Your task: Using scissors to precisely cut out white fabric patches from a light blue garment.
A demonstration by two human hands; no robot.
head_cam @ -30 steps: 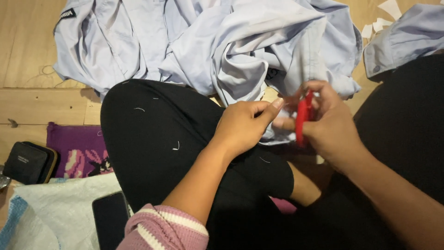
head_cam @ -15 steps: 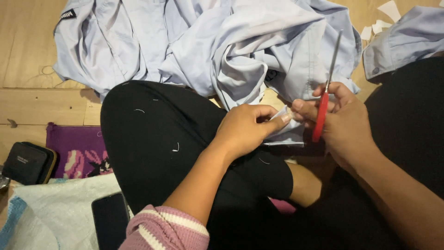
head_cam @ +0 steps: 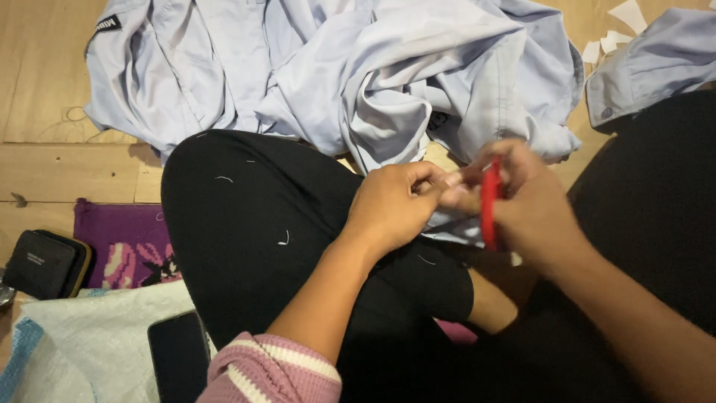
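At lower left lay a dark phone (head_cam: 177,357) on a pale sack (head_cam: 82,343), while at centre the left hand (head_cam: 391,205) pinched a fold of pale blue shirt (head_cam: 358,75) beside the right hand (head_cam: 533,205), closed around red-handled scissors (head_cam: 489,200), the shirt heaped across the upper frame.

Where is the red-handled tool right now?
In the head view, right of centre, the red-handled tool sits in the right hand, beside the left hand.
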